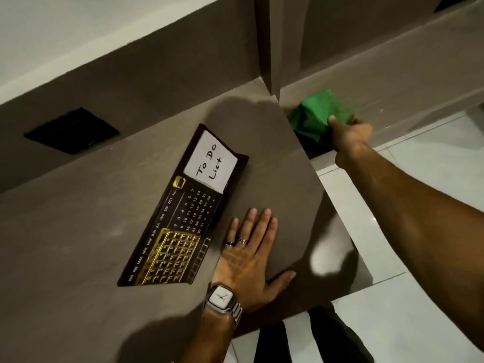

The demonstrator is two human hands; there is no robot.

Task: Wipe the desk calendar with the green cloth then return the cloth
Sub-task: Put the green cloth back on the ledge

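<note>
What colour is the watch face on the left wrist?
White, on a silver metal band; the watch shows clearly in the head view.

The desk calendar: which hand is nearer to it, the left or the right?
Left. The left hand lies flat on the desk just beside the desk calendar; the right hand is farther off, gripping the green cloth.

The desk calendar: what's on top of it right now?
Only a white "To Do List" note at the far end of the desk calendar. The left hand lies flat beside it; the right hand grips the green cloth.
</note>
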